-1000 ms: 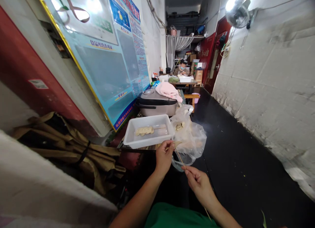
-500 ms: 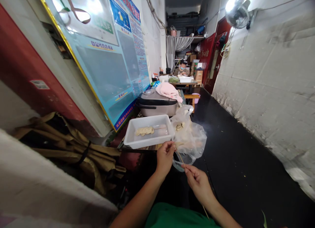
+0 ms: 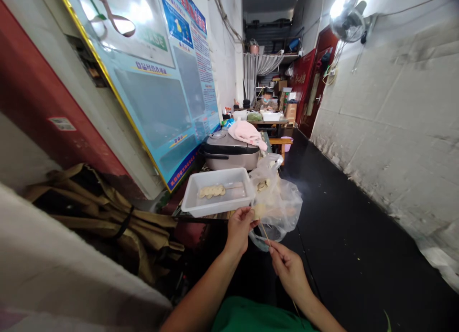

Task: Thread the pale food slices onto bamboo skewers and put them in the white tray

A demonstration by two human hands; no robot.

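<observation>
In the head view, just off the white tray's (image 3: 211,210) near right corner, your left hand (image 3: 239,230) is pinching a pale slice (image 3: 259,210), fingertips closed; it's looking thin, light, easily torn, so favour its edge. Nearer you than the tray, your right hand (image 3: 288,266) is gripping a thin stick (image 3: 266,233), fingers closed; that's seeming stiff, light, safest held mid-shaft.
</observation>
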